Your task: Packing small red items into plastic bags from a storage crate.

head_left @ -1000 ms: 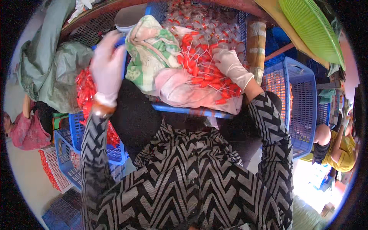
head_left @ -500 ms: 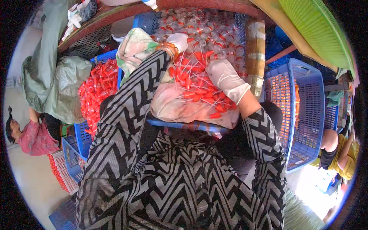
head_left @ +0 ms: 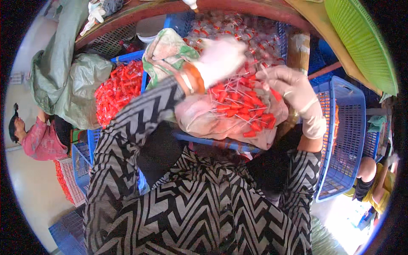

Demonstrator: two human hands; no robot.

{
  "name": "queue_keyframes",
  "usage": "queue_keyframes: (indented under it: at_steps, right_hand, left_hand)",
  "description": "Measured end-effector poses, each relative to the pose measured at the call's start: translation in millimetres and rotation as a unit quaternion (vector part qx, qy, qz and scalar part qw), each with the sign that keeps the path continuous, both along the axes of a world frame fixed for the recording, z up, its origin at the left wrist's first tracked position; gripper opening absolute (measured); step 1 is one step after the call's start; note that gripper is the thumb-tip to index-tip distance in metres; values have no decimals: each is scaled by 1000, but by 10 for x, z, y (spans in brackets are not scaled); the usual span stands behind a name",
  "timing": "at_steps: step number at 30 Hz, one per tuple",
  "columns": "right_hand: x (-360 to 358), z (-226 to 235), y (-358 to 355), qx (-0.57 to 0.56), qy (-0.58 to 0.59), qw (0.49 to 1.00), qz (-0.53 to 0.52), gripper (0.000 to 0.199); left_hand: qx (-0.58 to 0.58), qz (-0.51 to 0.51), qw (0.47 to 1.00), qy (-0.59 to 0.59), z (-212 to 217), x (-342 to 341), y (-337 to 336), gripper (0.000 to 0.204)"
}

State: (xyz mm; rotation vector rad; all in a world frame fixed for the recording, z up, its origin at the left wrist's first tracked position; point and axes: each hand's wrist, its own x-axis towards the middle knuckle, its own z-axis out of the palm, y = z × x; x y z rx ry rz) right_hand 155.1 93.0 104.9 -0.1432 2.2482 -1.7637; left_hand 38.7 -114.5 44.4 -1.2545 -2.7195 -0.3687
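Note:
A heap of red pointed caps with thin white stems [head_left: 238, 102] lies on a pinkish, stained cloth [head_left: 191, 117] in front of me. Over its far left edge is my left hand [head_left: 223, 57], in a white glove and smeared by motion, so its fingers and anything in them cannot be made out. Right of the heap my right hand [head_left: 297, 95], also gloved, is closed with thumb and fingers pinched around a red cap [head_left: 275, 94] that points down toward me. Beyond both hands spreads a mass of small clear bottles with red rings [head_left: 221, 27].
A blue crate of red pieces in clear wrapping [head_left: 121, 89] stands at left, beside a green-white cloth [head_left: 163, 53] and a grey-green sack [head_left: 85, 93]. Blue baskets [head_left: 342, 140] are at right. Two other people sit apart, at far left [head_left: 40, 136] and far right [head_left: 380, 182].
My left hand has moved right, across the far side of the heap. The right hand has lifted off the heap toward the right, a red cap now showing in its fingers. The view has shifted slightly.

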Motion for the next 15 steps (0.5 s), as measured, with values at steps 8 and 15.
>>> queue_keyframes:
  at_steps: [8, 15]
  right_hand:
    - [-134, -37, 212, -177, 19, 972, -156, 19]
    - [-143, -46, 263, -196, 44, 960, -195, 25]
  left_hand:
    - [-310, 211, 927, -12, -261, -832, -434, 23]
    - [-36, 111, 993, -29, -263, -576, -217, 30]
